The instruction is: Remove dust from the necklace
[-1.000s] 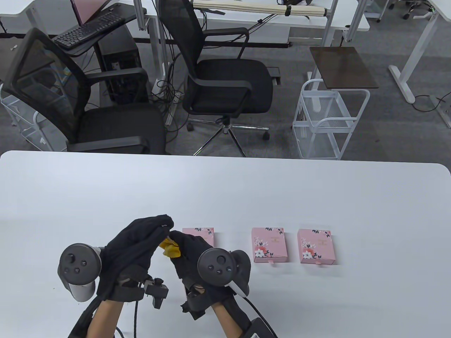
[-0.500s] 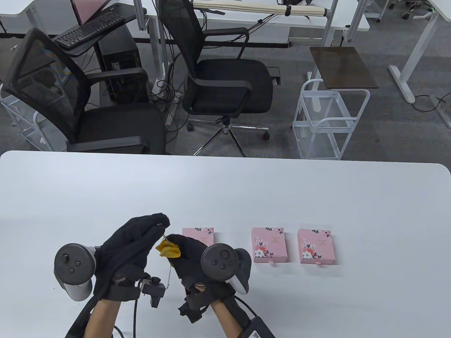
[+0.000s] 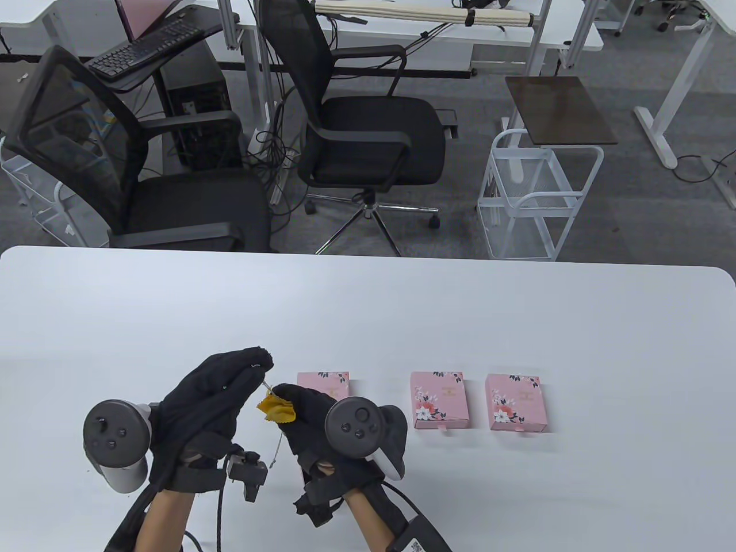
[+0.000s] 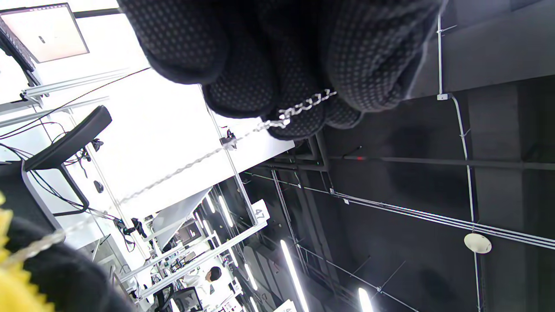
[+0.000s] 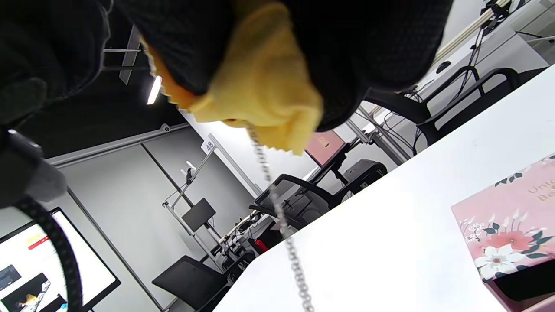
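Note:
A thin silver necklace chain (image 3: 278,444) hangs above the table near its front edge. My left hand (image 3: 253,368) pinches the chain's upper end between fingertips; the left wrist view shows the chain (image 4: 303,106) caught there and running off to the lower left. My right hand (image 3: 290,402) grips a small yellow cloth (image 3: 275,407) folded round the chain just below the left hand. In the right wrist view the yellow cloth (image 5: 260,86) sits bunched in the glove and the chain (image 5: 282,221) drops out beneath it.
Three pink flowered boxes lie in a row on the white table (image 3: 460,310): one (image 3: 325,384) right behind my right hand, two more (image 3: 438,399) (image 3: 516,402) to its right. Office chairs and a white wire cart (image 3: 532,198) stand beyond the far edge.
My left hand has drawn up and left, away from the right hand. More chain now shows between them and dangling below the cloth.

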### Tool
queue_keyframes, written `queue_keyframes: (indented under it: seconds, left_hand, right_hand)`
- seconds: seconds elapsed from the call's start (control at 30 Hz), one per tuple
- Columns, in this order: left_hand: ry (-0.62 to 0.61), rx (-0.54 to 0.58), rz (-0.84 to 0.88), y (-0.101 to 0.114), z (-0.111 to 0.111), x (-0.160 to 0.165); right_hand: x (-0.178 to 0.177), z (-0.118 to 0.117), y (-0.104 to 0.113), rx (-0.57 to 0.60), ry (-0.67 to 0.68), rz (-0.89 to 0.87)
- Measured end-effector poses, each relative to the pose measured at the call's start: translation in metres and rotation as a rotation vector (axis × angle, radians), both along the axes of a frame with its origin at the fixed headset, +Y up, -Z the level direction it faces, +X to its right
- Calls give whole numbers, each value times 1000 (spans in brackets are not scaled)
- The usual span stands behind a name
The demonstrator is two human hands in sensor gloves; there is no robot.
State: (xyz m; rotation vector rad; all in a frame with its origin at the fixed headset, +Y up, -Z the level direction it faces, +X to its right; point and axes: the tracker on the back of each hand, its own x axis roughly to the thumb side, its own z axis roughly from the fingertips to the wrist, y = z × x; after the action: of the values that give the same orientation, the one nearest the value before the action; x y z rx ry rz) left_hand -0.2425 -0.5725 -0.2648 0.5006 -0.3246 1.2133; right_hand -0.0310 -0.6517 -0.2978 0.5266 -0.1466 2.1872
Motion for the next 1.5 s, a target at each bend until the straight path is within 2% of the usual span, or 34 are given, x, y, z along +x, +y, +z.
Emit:
queue_keyframes:
  seconds: [0.27, 0.4, 0.6, 0.8, 0.97, 1.2, 1.5]
  left_hand:
    - [2, 23, -6, -1, -1, -1]
    - [-24, 39, 14, -2, -4, -2]
    - [-20, 57, 14, 0, -1, -1]
    - [-23, 66, 37, 1, 1, -3]
    - [-15, 70, 38, 1, 1, -3]
    - [2, 83, 57, 3, 4, -6]
    - [19, 95, 74, 5, 6, -10]
  right_hand:
    - [-2, -2, -4, -27, 35, 24]
    - [0, -4, -11, -36, -21, 15]
    - [-2, -8, -17, -90, 48, 41]
    - [-1, -10, -25, -121, 4, 32]
    - [-3, -10, -26, -130, 46, 58]
    - [-6, -11, -34, -153, 38, 81]
    - [-17, -7, -37, -112, 74, 237]
